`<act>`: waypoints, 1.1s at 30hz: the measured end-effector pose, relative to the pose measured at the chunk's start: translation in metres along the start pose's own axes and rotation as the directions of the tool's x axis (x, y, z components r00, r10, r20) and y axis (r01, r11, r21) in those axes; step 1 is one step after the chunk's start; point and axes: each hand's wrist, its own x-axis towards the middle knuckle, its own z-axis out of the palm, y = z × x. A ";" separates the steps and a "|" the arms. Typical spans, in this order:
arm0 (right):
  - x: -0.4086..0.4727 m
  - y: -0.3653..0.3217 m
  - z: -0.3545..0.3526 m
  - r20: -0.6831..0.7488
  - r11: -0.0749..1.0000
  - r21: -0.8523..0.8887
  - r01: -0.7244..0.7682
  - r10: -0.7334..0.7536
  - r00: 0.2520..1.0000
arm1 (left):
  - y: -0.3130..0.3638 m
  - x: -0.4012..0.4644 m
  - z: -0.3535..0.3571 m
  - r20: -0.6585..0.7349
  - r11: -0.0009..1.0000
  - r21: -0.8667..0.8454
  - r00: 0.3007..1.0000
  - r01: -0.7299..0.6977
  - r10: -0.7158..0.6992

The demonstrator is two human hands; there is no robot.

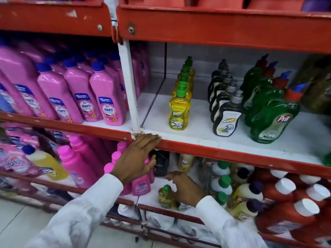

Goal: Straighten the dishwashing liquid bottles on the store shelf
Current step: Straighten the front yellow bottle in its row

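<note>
Right grip (184, 189) beside upright yellow bottle (165, 196).

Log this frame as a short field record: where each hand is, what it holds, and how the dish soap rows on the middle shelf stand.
left hand: open, fingers resting on the red shelf edge, holding nothing
right hand: on the lower shelf, touching a small yellow bottle; grip unclear
yellow bottles: upright single file
black bottles: upright single file
green bottles: crowded, front one tilted
pink bottles: left bay, in rows
</note>
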 end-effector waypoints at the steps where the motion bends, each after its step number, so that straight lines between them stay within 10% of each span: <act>1: 0.005 0.001 0.007 0.023 0.999 -0.017 -0.028 0.028 0.999 | -0.001 0.000 0.002 -0.016 1.000 -0.020 1.000 -0.001 0.001; 9: 0.021 -0.006 0.024 0.057 0.982 -0.111 -0.152 0.159 0.986 | -0.004 0.010 -0.010 -0.015 0.990 -0.115 0.997 0.079 -0.081; 24: -0.061 -0.135 -0.205 -0.531 0.983 0.104 0.150 -0.073 0.844 | 0.003 0.032 -0.030 -0.150 0.996 -0.037 0.985 0.080 -0.084; 33: 0.004 -0.132 -0.230 -0.436 0.997 0.012 0.076 -0.063 0.898 | 0.003 0.013 -0.011 -0.136 0.991 -0.080 0.983 0.111 -0.121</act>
